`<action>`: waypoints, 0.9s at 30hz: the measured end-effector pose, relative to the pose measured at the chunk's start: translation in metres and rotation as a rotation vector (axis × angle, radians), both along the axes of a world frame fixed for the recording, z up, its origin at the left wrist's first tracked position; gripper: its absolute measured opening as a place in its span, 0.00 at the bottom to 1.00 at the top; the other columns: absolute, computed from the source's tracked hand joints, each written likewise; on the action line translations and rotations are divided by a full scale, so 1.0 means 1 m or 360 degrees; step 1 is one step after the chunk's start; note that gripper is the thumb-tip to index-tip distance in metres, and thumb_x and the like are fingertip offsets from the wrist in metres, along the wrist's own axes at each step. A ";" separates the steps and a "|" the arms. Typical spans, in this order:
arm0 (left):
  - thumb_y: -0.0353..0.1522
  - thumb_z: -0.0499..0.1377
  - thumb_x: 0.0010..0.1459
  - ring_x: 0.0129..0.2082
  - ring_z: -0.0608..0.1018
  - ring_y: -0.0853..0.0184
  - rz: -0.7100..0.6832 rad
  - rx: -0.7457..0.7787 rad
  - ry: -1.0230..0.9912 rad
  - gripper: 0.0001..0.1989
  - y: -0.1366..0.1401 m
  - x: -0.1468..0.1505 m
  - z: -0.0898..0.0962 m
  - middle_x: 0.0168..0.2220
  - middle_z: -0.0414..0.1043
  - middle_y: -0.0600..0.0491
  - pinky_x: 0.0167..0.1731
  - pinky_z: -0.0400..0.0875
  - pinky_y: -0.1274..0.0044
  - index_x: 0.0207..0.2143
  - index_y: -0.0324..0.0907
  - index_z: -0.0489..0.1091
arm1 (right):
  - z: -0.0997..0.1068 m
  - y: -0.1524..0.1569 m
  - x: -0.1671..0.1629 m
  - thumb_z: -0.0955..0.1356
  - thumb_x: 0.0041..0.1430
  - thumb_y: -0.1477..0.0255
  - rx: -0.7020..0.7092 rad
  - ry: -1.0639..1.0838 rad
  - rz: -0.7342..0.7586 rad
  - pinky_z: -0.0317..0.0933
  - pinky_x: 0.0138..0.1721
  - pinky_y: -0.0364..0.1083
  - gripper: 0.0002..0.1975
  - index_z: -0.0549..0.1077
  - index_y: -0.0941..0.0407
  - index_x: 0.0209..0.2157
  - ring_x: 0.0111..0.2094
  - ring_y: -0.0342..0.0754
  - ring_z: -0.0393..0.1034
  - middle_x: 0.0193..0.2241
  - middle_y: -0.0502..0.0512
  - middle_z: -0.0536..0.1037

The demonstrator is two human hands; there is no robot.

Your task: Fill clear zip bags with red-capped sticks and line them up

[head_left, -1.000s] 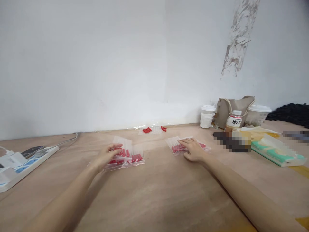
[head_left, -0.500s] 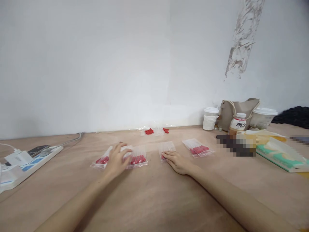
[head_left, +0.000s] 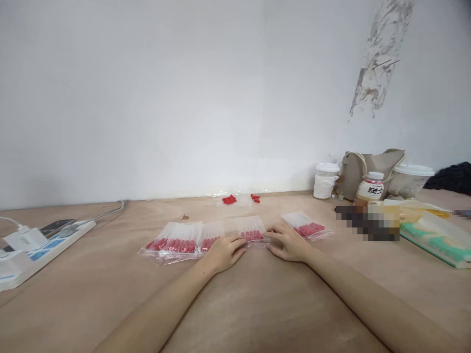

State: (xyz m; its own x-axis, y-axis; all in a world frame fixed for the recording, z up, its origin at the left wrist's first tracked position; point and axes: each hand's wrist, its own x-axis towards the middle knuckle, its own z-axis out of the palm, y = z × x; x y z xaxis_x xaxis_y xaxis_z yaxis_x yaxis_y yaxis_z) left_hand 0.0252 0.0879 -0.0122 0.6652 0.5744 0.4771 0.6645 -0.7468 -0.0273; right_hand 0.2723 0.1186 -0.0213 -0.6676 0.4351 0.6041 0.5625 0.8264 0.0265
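Note:
A clear zip bag with a row of red-ended white sticks (head_left: 252, 234) lies flat between my hands. My left hand (head_left: 223, 254) rests at its lower left corner, fingers stretched and thumb apart. At its right edge is my right hand (head_left: 289, 242), open, with fingertips touching or very close to the bag. To the left lie overlapping bags of the same kind, one a wide bag (head_left: 176, 242), the other a bag (head_left: 211, 235) partly under my left hand. Another such bag (head_left: 303, 225) lies tilted beyond my right hand.
By the wall are clear bags with small red pieces (head_left: 229, 199). A power strip (head_left: 69, 240) with plugs and a phone (head_left: 57, 228) sits left. On the right stand a lidded cup (head_left: 326, 181), a bottle (head_left: 371, 189), a grey bag (head_left: 353, 176) and a green-and-white packet (head_left: 437, 240).
My left hand has moved right from the left-hand bags to the middle bag. My right hand has slid off the middle bag to its right edge, uncovering the red ends.

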 end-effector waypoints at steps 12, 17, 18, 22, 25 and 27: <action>0.29 0.45 0.60 0.39 0.72 0.67 0.0030 0.0019 -0.0168 0.09 0.003 -0.001 -0.006 0.40 0.69 0.50 0.38 0.69 0.75 0.41 0.41 0.62 | 0.002 -0.016 -0.025 0.59 0.57 0.74 -0.0229 0.0446 -0.0088 0.59 0.31 0.41 0.09 0.69 0.56 0.31 0.29 0.43 0.67 0.28 0.52 0.73; 0.30 0.47 0.60 0.41 0.73 0.67 -0.0097 0.0289 -0.0229 0.11 0.012 -0.006 -0.014 0.42 0.69 0.48 0.40 0.69 0.75 0.44 0.39 0.62 | 0.002 -0.019 -0.024 0.63 0.54 0.72 -0.0398 0.0516 0.0057 0.61 0.33 0.41 0.08 0.68 0.56 0.37 0.32 0.43 0.69 0.31 0.52 0.74; 0.29 0.46 0.61 0.41 0.73 0.68 -0.0116 0.0363 -0.0204 0.11 0.014 -0.007 -0.015 0.41 0.70 0.47 0.40 0.70 0.76 0.44 0.39 0.63 | 0.001 -0.018 -0.024 0.64 0.52 0.72 -0.0380 0.0493 0.0089 0.62 0.35 0.42 0.10 0.68 0.55 0.39 0.33 0.43 0.68 0.33 0.52 0.74; 0.28 0.45 0.61 0.38 0.74 0.68 -0.0161 0.0662 -0.0030 0.12 0.017 -0.012 -0.016 0.38 0.72 0.47 0.36 0.71 0.77 0.40 0.38 0.66 | -0.008 -0.007 -0.019 0.61 0.54 0.75 -0.0036 0.0346 0.0061 0.62 0.34 0.42 0.10 0.68 0.56 0.39 0.33 0.43 0.68 0.33 0.54 0.74; 0.26 0.46 0.60 0.31 0.76 0.69 -0.0163 0.0832 0.0126 0.10 0.017 -0.015 -0.013 0.35 0.73 0.50 0.28 0.71 0.79 0.37 0.38 0.67 | -0.012 0.002 -0.014 0.58 0.56 0.78 0.0405 0.0094 0.0015 0.59 0.36 0.44 0.10 0.70 0.56 0.33 0.28 0.42 0.66 0.26 0.53 0.73; 0.26 0.47 0.59 0.29 0.75 0.70 -0.0147 0.0895 0.0219 0.09 0.017 -0.016 -0.011 0.33 0.73 0.51 0.25 0.69 0.80 0.35 0.39 0.67 | -0.012 0.005 -0.012 0.58 0.56 0.79 0.0644 -0.0093 -0.0010 0.56 0.40 0.46 0.11 0.70 0.57 0.31 0.24 0.40 0.63 0.22 0.51 0.72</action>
